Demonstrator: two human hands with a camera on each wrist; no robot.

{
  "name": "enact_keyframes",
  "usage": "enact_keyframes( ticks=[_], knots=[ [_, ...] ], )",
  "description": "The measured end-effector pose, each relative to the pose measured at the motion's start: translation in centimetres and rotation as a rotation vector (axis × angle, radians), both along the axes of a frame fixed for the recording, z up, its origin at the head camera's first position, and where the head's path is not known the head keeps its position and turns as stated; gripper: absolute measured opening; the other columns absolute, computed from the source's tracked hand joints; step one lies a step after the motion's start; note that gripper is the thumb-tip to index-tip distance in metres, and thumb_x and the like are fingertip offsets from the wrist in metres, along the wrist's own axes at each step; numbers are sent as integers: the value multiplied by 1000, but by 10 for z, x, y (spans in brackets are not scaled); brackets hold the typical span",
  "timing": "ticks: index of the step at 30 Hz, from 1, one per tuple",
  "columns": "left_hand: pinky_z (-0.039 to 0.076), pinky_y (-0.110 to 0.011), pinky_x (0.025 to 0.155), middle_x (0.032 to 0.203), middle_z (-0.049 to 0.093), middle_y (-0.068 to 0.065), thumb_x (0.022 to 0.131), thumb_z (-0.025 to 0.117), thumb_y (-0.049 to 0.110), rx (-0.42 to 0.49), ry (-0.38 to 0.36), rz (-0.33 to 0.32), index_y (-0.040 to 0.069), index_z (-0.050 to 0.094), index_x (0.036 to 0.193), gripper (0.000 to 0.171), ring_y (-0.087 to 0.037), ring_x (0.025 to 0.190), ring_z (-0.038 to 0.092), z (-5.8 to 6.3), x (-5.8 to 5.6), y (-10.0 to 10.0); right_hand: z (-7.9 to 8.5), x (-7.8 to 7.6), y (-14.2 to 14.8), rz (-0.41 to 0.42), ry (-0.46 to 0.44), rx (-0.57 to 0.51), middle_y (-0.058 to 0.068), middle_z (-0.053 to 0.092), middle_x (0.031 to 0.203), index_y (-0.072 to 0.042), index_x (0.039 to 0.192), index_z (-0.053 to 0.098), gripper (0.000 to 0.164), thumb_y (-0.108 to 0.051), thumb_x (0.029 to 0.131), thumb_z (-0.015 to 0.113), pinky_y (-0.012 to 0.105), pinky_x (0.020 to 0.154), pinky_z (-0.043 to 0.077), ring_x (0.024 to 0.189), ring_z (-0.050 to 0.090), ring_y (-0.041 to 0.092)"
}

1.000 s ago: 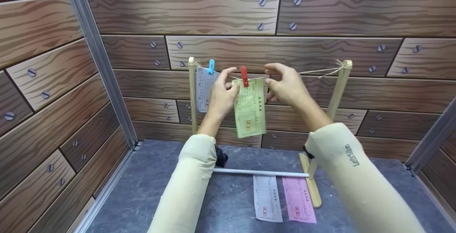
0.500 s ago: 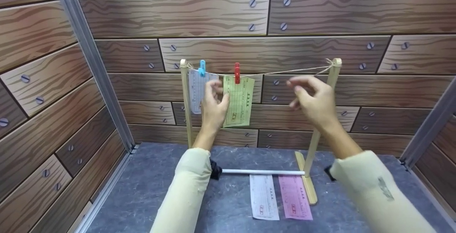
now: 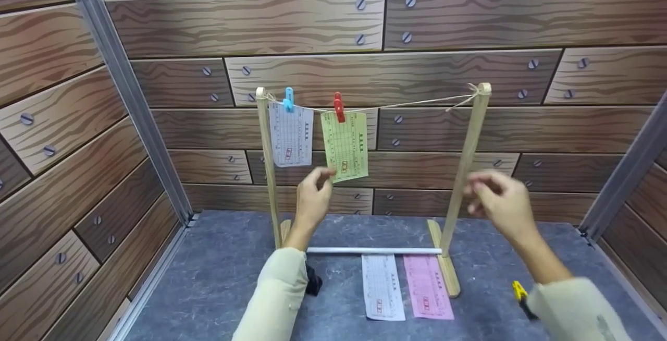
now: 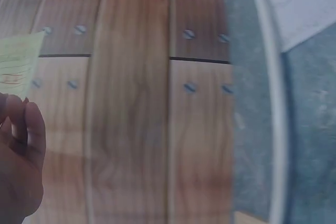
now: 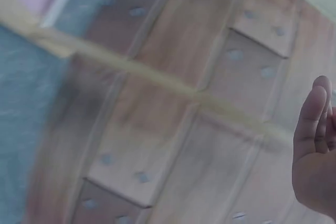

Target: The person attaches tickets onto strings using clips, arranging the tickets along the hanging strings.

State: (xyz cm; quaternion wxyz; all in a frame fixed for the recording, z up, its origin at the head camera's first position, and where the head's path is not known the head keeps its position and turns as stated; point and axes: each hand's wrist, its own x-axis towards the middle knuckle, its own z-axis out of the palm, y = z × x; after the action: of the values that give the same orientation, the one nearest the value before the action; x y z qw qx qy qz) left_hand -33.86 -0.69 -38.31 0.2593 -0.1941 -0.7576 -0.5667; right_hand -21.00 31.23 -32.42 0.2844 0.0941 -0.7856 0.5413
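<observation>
A green printed slip (image 3: 346, 148) hangs from a string (image 3: 417, 103) under a red clothespin (image 3: 339, 107). To its left, a blue clothespin (image 3: 288, 100) holds a white slip (image 3: 292, 136) on the same string. My left hand (image 3: 314, 197) is just below the green slip's lower left corner, fingers loosely bent and holding nothing. Beside the right wooden post (image 3: 467, 169) my right hand (image 3: 503, 205) hovers, loosely curled around nothing. The left wrist view catches the lower part of the green slip (image 4: 21, 64) just beyond my fingertips.
Another white slip (image 3: 383, 289) and a pink slip (image 3: 429, 289) lie on the dark tabletop (image 3: 208, 289) by the stand's white crossbar (image 3: 375, 251). The left post (image 3: 268, 169) carries the string's other end. A small yellow object (image 3: 519, 290) shows beside my right sleeve.
Both hands have come away from the green slip and string and moved down, the right one also far to the right. The green slip now hangs by its red clothespin alone.
</observation>
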Motion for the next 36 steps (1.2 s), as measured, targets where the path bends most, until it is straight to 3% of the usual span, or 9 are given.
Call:
enact_keyframes(
  ticks=[6, 9, 15, 18, 23, 26, 30, 36],
  knots=[
    [46, -28, 55, 91, 68, 2, 86, 54, -1, -32, -75, 38, 8, 70, 97, 22, -10, 57, 51, -39, 5, -4, -79, 3, 55, -114, -156, 34, 21, 65, 83, 8, 105, 61, 17, -2, 94, 54, 35, 49, 54, 51, 62, 24],
    [47, -29, 58, 90, 68, 2, 86, 54, -1, -52, -112, 36, 8, 69, 96, 20, -12, 62, 54, -60, 11, -5, -108, 11, 74, -182, -216, 35, 21, 64, 82, 10, 105, 60, 17, 1, 94, 53, 35, 49, 53, 50, 62, 22],
    [50, -32, 67, 86, 66, -1, 87, 58, 1, -163, -272, -7, 5, 68, 94, 13, -16, 77, 60, -104, 21, -5, -151, 24, 101, -320, -456, 159, 17, 63, 91, 8, 111, 58, 24, -9, 95, 53, 33, 51, 52, 59, 60, 22],
    [50, -34, 69, 84, 65, -3, 86, 60, 1, -242, -345, -28, 1, 68, 94, 11, -17, 77, 60, -126, 28, 1, -169, 29, 113, -374, -592, 303, 21, 63, 95, 8, 113, 58, 35, -21, 93, 57, 41, 60, 50, 70, 61, 29],
    [48, -41, 77, 89, 64, -8, 81, 64, 3, -416, -385, -69, -2, 66, 99, 18, -26, 84, 61, -153, 44, 21, -194, 33, 125, -407, -750, 468, 31, 59, 101, 14, 110, 55, 53, -33, 86, 64, 55, 74, 43, 92, 55, 49],
    [46, -46, 83, 102, 61, -13, 80, 70, 14, -561, -429, -58, -1, 65, 106, 31, -32, 94, 60, -162, 53, 33, -206, 34, 126, -425, -830, 494, 34, 57, 101, 16, 110, 52, 58, -33, 83, 67, 56, 76, 43, 96, 52, 52],
    [43, -54, 86, 121, 51, -18, 71, 80, 26, -714, -465, 3, 1, 63, 116, 53, -43, 102, 56, -167, 61, 44, -216, 35, 127, -432, -948, 502, 26, 58, 87, 15, 105, 53, 54, -31, 82, 70, 51, 71, 45, 84, 57, 41],
    [42, -56, 87, 128, 42, -23, 61, 87, 23, -808, -519, -7, -2, 57, 125, 75, -48, 109, 49, -163, 69, 47, -220, 35, 121, -425, -974, 517, 14, 54, 74, 6, 89, 58, 30, -22, 84, 67, 49, 65, 43, 72, 55, 30]
  ],
)
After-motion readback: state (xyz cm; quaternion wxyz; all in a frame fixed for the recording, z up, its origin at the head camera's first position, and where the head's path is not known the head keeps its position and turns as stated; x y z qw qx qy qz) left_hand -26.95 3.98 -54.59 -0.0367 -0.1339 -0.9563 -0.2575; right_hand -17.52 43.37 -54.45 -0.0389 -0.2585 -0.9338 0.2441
